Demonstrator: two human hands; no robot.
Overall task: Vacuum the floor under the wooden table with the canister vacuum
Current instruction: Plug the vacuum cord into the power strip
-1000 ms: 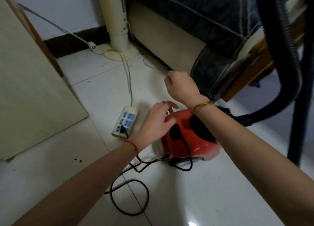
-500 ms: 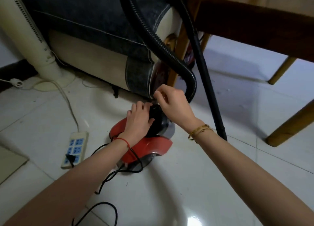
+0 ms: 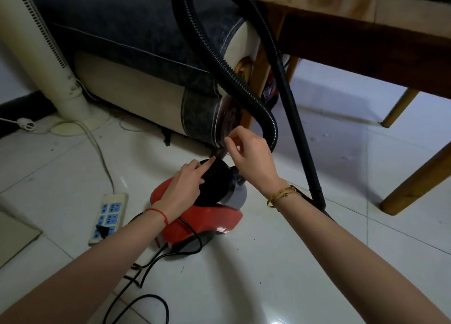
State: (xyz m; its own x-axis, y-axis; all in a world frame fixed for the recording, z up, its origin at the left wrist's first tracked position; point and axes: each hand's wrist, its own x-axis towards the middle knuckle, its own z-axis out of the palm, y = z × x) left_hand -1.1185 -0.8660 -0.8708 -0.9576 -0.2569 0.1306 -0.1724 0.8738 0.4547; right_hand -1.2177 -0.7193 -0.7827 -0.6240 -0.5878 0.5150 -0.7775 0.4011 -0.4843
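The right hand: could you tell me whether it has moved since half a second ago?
Yes. The right hand has lifted slightly off the vacuum toward the hose.

Red canister vacuum (image 3: 207, 222) with black domed top sits flat on white tile floor (image 3: 268, 275), directly under left hand (image 3: 181, 189), below right hand (image 3: 251, 153). Black ribbed hose (image 3: 219, 62) arcs up behind right hand. Wooden table (image 3: 366, 35) stands beyond and right of right hand.
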